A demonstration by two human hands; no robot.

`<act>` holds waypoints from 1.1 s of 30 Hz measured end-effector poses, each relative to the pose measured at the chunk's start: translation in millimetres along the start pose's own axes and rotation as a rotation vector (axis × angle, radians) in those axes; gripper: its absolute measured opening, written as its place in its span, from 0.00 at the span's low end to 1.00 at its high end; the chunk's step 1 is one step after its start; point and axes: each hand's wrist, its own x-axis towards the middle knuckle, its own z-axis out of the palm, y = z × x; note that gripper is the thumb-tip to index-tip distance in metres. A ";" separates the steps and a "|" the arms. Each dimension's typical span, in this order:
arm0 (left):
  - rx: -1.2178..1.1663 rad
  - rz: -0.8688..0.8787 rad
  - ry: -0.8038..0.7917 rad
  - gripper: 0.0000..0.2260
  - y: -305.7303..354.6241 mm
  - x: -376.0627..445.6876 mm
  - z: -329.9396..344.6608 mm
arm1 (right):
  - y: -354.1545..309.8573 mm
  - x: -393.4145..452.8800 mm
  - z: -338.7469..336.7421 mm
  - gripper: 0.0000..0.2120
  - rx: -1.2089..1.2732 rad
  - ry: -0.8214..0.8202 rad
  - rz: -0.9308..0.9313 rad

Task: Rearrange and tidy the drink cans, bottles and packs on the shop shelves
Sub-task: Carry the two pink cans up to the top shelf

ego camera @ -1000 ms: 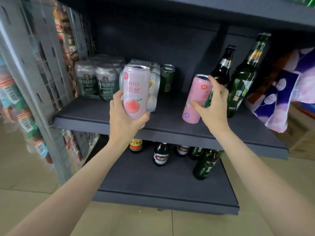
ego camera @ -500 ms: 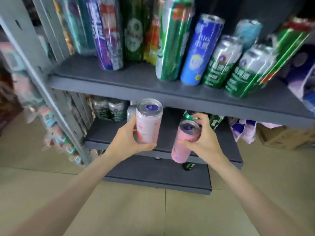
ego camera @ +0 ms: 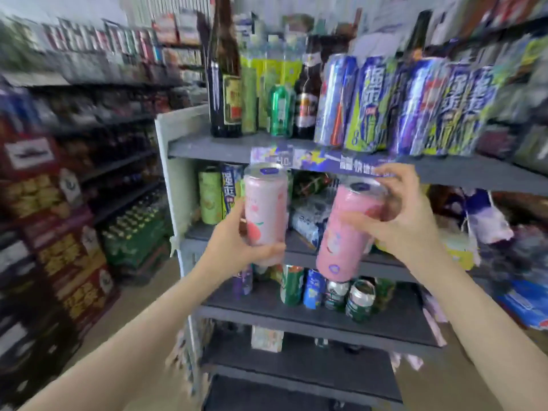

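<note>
My left hand (ego camera: 237, 241) grips a pale pink peach can (ego camera: 265, 207) upright, held in front of the second shelf from the top. My right hand (ego camera: 406, 221) holds a deeper pink can (ego camera: 345, 235) near its top, tilted with its base toward the left. Both cans hang in the air just below the top shelf's front edge (ego camera: 207, 149), apart from each other.
The top shelf carries a dark bottle (ego camera: 224, 84), a green can (ego camera: 280, 111) and a row of tall blue cans (ego camera: 385, 105). Lower shelves (ego camera: 296, 317) hold several cans. Stacked red cartons (ego camera: 59, 247) stand on the left. The picture is blurred.
The view has swung upward from the low shelves to the upper ones. Both hands rose with their pink cans, and the right can is now more tilted.
</note>
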 end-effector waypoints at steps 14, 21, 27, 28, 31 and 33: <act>0.166 -0.012 0.354 0.26 44.8 148.0 -65.1 | -42.5 201.3 41.8 0.18 0.053 0.069 -0.154; 0.291 -0.213 0.419 0.23 10.4 192.2 -102.5 | -13.2 252.2 120.9 0.21 -0.051 -0.015 -0.064; 0.463 -0.221 0.430 0.24 -9.4 212.2 -121.5 | 5.7 283.9 165.2 0.22 -0.224 0.016 -0.060; 0.467 -0.224 0.425 0.24 -11.3 214.6 -123.6 | 6.6 287.5 169.2 0.22 -0.258 0.021 -0.065; 0.513 -0.230 0.408 0.23 -15.4 218.4 -125.0 | 10.0 293.6 175.5 0.22 -0.359 0.044 -0.090; 0.542 -0.223 0.404 0.22 -17.6 219.2 -123.5 | 14.3 295.6 176.9 0.22 -0.422 0.055 -0.107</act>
